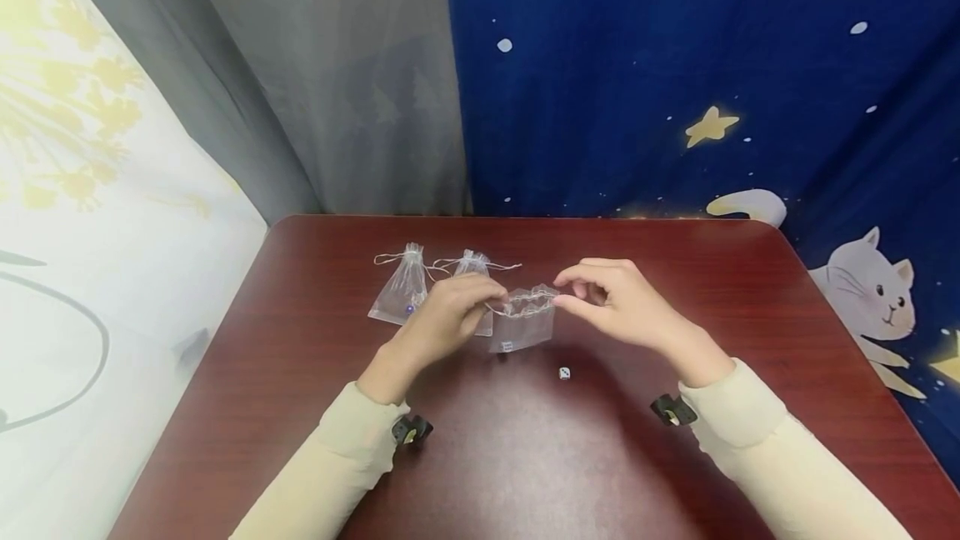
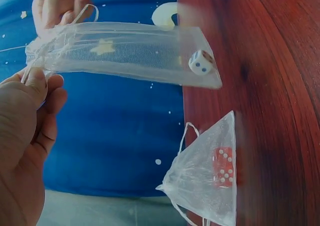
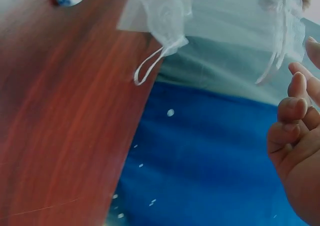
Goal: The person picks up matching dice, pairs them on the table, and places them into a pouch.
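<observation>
My left hand (image 1: 453, 307) pinches the gathered rim of a sheer white drawstring bag (image 1: 522, 327), thumb and fingers on its cord. In the left wrist view a white die (image 2: 201, 62) sits in the bag's bottom corner. The bag hangs over the table with its mouth spread. My right hand (image 1: 618, 302) is at the mouth's other side, thumb tip right at the rim, with a gap between thumb and forefinger. Below the bag another white die (image 1: 565, 373) lies loose on the table.
Behind my left hand lie two tied sheer bags, one (image 1: 397, 294) with a small blue-purple object (image 1: 410, 308), the other (image 1: 472, 261) partly hidden. In the left wrist view a tied bag (image 2: 192, 181) contains a red die (image 2: 223, 166). Curtains (image 1: 600, 107) hang behind the brown table (image 1: 712, 273).
</observation>
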A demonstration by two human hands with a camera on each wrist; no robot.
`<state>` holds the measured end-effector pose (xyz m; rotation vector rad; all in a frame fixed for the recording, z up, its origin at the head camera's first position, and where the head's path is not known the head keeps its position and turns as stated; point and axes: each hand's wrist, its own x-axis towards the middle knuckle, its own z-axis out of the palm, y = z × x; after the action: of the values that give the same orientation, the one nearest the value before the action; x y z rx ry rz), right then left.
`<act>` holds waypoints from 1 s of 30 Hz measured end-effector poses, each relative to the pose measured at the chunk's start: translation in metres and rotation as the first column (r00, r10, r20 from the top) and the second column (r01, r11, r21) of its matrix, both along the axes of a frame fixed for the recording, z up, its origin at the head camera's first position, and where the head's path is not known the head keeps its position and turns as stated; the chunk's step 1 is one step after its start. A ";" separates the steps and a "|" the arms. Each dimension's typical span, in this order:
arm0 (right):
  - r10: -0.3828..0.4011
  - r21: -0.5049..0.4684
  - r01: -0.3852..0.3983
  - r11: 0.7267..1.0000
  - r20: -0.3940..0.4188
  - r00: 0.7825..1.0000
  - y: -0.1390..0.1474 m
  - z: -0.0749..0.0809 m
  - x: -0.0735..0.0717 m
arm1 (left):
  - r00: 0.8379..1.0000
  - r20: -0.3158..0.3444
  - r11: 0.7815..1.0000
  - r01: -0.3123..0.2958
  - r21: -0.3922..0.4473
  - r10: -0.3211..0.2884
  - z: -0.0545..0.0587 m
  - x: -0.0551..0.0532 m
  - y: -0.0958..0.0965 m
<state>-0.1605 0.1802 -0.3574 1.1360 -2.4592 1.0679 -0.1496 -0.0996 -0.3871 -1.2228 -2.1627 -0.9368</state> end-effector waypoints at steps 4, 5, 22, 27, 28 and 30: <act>-0.045 -0.015 0.045 0.999 0.032 0.998 0.013 -0.011 0.001 | 1.000 -0.011 1.000 0.004 0.008 -0.004 -0.001 -0.001 -0.002; -0.056 -0.013 0.057 0.998 0.039 0.998 0.016 -0.014 0.001 | 1.000 -0.011 1.000 0.007 0.010 -0.007 -0.001 -0.001 -0.002; -0.038 0.090 0.025 0.996 0.149 0.988 0.018 -0.081 0.016 | 1.000 0.007 1.000 0.000 -0.006 0.000 -0.002 -0.001 -0.004; -0.033 0.157 0.006 0.988 0.168 0.985 0.016 -0.088 0.019 | 1.000 0.012 1.000 -0.003 -0.014 0.004 -0.002 -0.001 -0.004; -0.031 0.172 0.001 0.985 0.172 0.985 0.016 -0.089 0.020 | 1.000 0.015 1.000 -0.002 -0.014 0.002 -0.002 -0.001 -0.004; -0.025 0.197 -0.009 0.980 0.173 0.985 0.016 -0.091 0.021 | 1.000 0.018 1.000 -0.001 -0.014 0.001 -0.003 -0.001 -0.004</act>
<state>-0.1399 0.1960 -0.4485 1.1289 -2.7568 0.9776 -0.1507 -0.1036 -0.3899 -1.2241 -2.1872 -0.9369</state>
